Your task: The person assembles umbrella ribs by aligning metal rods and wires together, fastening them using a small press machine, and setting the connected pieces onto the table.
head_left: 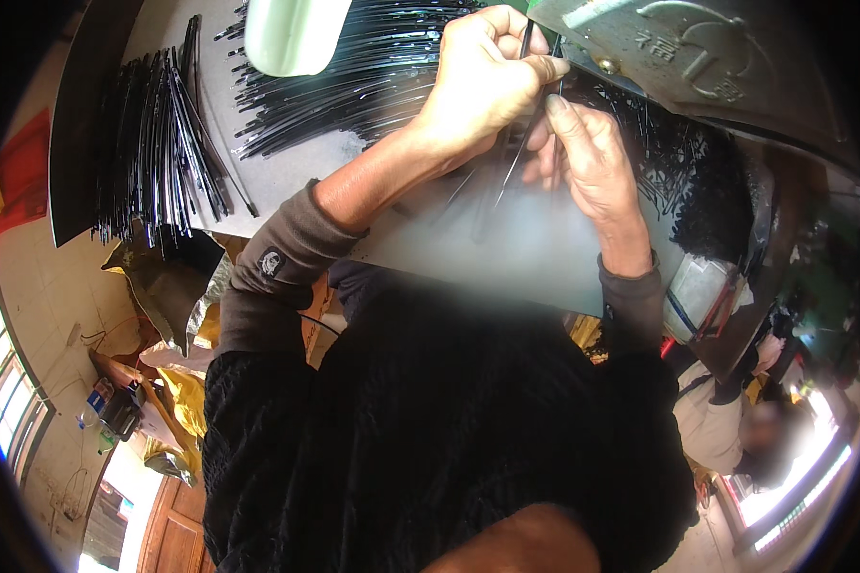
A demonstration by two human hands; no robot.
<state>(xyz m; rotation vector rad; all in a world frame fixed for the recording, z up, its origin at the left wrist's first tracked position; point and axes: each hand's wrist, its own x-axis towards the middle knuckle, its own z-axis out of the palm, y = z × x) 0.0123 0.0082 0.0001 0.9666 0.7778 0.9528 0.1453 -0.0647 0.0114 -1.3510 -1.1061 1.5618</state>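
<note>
My left hand [483, 81] sits at about twelve o'clock in the view, curled into a loose fist with thumb and forefinger pinched on a thin black strip [516, 153] that slants down from the fingertips toward six o'clock over the grey work table [287, 172]. My right hand [592, 158] lies just to the three o'clock side of it, fingers pressed together and laid along the same strip, the forefinger tip meeting my left thumb at the strip's upper end. Above both hands, at one o'clock, hangs the grey metal body of a machine [698, 57]. A fanned heap of the same black strips [354, 76] spreads at eleven o'clock of my left hand, close to the knuckles, and a second bundle of strips [162, 143] lies well apart at nine o'clock, near the table's edge. A pale green rounded object [291, 33] juts in over the heap at the top. At four o'clock, below the table, another person [726, 420] is crouched.
</note>
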